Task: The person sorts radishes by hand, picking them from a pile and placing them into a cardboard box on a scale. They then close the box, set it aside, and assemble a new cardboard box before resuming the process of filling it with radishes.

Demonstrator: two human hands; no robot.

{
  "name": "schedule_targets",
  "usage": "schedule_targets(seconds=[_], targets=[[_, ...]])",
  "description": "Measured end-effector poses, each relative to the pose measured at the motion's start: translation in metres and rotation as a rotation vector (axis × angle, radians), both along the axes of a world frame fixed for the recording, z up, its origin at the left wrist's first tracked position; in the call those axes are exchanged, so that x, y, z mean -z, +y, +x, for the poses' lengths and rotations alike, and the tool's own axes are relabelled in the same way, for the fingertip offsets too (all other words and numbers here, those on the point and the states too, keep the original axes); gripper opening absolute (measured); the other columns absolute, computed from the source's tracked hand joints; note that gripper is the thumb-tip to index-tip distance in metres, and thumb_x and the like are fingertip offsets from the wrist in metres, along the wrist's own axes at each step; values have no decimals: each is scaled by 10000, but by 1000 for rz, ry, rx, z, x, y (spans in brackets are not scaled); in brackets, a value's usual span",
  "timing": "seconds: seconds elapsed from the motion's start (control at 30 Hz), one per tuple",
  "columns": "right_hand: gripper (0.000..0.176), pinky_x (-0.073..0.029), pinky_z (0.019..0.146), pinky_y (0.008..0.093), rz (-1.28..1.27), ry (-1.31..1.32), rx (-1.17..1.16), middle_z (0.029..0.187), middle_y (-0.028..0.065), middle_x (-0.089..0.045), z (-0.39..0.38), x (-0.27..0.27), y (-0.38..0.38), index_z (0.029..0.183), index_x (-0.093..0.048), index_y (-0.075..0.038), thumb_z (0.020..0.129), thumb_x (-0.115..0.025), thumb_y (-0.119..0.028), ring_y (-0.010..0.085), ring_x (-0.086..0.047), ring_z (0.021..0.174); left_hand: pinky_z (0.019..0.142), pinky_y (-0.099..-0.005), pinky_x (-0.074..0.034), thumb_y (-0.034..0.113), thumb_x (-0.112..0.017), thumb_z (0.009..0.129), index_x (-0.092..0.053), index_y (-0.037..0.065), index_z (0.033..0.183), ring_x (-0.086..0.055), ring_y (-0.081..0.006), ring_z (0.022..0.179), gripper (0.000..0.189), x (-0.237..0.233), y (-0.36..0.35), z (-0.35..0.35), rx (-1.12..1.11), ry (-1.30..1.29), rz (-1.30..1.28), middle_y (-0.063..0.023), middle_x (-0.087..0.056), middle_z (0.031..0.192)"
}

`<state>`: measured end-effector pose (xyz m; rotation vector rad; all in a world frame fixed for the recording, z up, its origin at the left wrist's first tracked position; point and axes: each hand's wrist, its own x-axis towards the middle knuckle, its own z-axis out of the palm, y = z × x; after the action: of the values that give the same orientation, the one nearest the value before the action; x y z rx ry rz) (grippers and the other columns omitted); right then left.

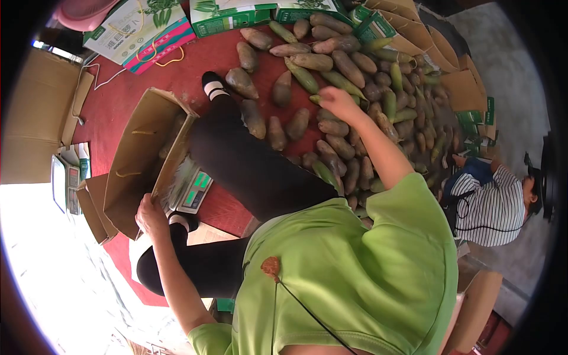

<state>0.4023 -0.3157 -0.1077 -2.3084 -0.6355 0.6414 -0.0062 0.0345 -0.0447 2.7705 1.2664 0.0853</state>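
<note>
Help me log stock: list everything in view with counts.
Elongated vegetables: many, brown or green, top centre, right
Open cardboard carton: one, brown, left
Other plain cardboard: several, brown, edges
Rectangular scales: two, pale, left
Printed cartons: several, mostly white, green, top
Rounded plastic item: one, pink, top left
Thin cable: one, white, left
Floor covering: one, red, underneath
Striped-shirted person: one, white-black, right
Shirt: one, green, bottom centre
Pendant: one, brown, chest
Trousers: one pair, black, centre
Left hand: one, gripping carton
Right hand: one, among vegetables
</note>
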Motion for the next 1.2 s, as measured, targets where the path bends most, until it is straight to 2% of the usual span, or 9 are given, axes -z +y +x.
schedule_targets(seconds=[0.13, 0.27, 0.4, 0.5, 0.73, 0.83, 0.9, 1.0, 1.2], targets=[[274, -492, 787, 389, -258, 47, 119, 963, 164, -653, -38, 67, -98, 956, -645, -41, 720, -666, -179, 314, -622, 920, 661, -452, -454, 107, -600, 784, -564, 33, 832, -592, -369, 753, 95, -3, -5, 4, -16, -29, -28, -166, -612, 771], [298, -495, 768, 366, -445, 158, 141, 893, 163, -659, -86, 88, -128, 964, -650, -30, 688, -681, -138, 272, -640, 855, 669, -443, -464, 109, -605, 789, -573, 31, 858, -605, -364, 769, 109, 7, 2, -4, -40, -1, -41, -162, -627, 791], [264, -495, 767, 382, -420, 102, 195, 898, 170, -652, -97, 130, -139, 936, -665, -63, 689, -677, -154, 307, -629, 881, 676, -437, -470, 111, -597, 797, -580, 31, 882, -616, -356, 783, 118, 8, 1, -4, -39, -7, -45, -157, -643, 825], [214, -496, 774, 393, -458, -17, 100, 925, 167, -649, -90, 123, -108, 894, -672, -66, 696, -665, -147, 307, -625, 900, 672, -439, -469, 109, -595, 798, -579, 29, 881, -615, -360, 778, 117, 7, 1, -4, -37, -15, -37, -161, -642, 826], [321, -489, 817, 405, -257, 119, -45, 902, 151, -657, -98, 131, -8, 1053, -622, -77, 740, -602, -149, 315, -627, 894, 656, -442, -463, 96, -597, 790, -573, 28, 858, -610, -361, 761, 99, 8, 1, -4, -43, -50, -52, -158, -635, 804], [312, -472, 829, 422, -362, 65, -146, 1010, 133, -627, -99, 111, 24, 1057, -612, -89, 750, -583, -140, 281, -594, 992, 647, -443, -457, 87, -594, 786, -568, 34, 839, -602, -358, 739, 80, 6, -1, -4, -20, -73, -34, -152, -622, 770], [299, -432, 845, 449, -676, -274, -351, 1107, 82, -569, -89, 105, 38, 1062, -602, -141, 763, -582, -144, 255, -518, 1088, 642, -441, -453, 80, -593, 780, -565, 37, 830, -596, -355, 726, 71, 9, 0, -5, -37, -70, -35, -148, -613, 752], [302, -394, 857, 467, -814, -397, -379, 1151, 42, -523, -65, 125, 27, 1084, -582, -178, 782, -588, -184, 246, -466, 1117, 639, -437, -447, 67, -592, 769, -561, 45, 815, -589, -347, 713, 60, 8, 0, -4, -47, -73, -47, -140, -598, 727], [334, -396, 849, 471, -1001, -373, -417, 1160, 36, -509, -45, 132, -13, 1115, -566, -162, 786, -610, -200, 228, -459, 1121, 692, -433, -427, 54, -589, 756, -576, 61, 825, -588, -325, 772, 70, 5, -1, -2, -83, -55, -57, -115, -604, 748]])
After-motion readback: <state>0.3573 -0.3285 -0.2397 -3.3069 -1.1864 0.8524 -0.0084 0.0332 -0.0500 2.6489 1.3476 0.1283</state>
